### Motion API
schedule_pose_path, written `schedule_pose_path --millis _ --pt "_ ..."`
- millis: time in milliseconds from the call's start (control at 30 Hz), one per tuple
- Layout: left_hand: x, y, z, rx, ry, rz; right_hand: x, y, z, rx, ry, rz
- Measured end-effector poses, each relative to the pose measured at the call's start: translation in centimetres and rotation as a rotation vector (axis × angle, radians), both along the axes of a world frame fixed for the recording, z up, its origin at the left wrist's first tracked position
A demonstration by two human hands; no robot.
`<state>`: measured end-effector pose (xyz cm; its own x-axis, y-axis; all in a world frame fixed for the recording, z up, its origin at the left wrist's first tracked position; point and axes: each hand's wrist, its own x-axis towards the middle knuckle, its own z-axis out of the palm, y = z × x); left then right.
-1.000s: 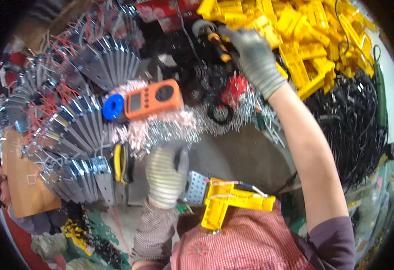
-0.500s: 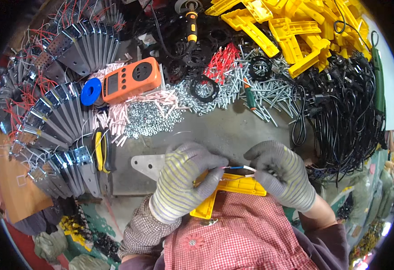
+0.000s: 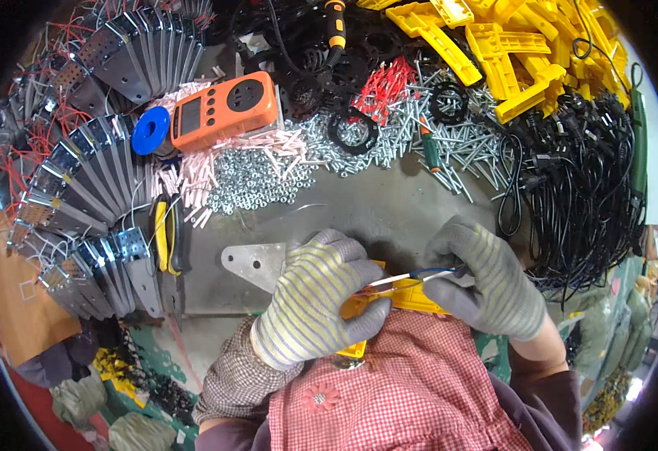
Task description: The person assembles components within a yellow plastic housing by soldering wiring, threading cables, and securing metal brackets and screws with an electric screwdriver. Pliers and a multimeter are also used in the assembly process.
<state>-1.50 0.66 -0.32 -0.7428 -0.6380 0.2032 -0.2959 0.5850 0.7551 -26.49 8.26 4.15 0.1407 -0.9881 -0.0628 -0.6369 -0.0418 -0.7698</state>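
My left hand point(image 3: 321, 297), in a grey and yellow striped glove, is curled over a yellow plastic handle part point(image 3: 411, 299) at the table's near edge. Its thumb stands away from the forefinger, and part of the grip is hidden below the palm. My right hand point(image 3: 490, 286), gloved alike, pinches thin wires between thumb and fingers. A white wire point(image 3: 387, 281) and a blue wire point(image 3: 435, 270) run between the hands, above the handle part. Beside my left hand, a flat grey metal plate point(image 3: 250, 263) with holes partly disappears under the glove.
Yellow-handled pliers point(image 3: 165, 237) lie left, near stacked metal plates point(image 3: 96, 177) with wires. An orange meter point(image 3: 223, 111), a blue spool point(image 3: 151, 131), nuts point(image 3: 257, 180), screws point(image 3: 460, 143) and a screwdriver point(image 3: 429, 146) lie beyond. Black cords point(image 3: 577, 203) and yellow parts point(image 3: 505, 56) are piled right.
My left thumb has parted from the forefinger, uncovering more white wire. My right hand has shifted slightly right, its fingers now closed on the wires. The whole view has shifted a little.
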Motion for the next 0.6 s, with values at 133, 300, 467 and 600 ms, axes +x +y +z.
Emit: schedule_pose_path --millis 133,300,467,600 --pt "0.0 -0.1 -0.2 0.032 0.024 -0.022 -0.2 0.0 0.6 -0.026 0.093 0.079" --pt "0.1 0.1 -0.6 0.042 0.078 0.009 0.3 -0.4 -0.1 0.017 0.017 0.071" --pt "0.3 0.6 -1.3 0.004 0.107 0.020 0.6 -0.9 -0.6 0.155 -0.087 0.039" --pt "0.2 0.8 -1.5 -0.068 0.090 0.030 0.9 -1.3 -0.5 0.272 -0.081 0.041"
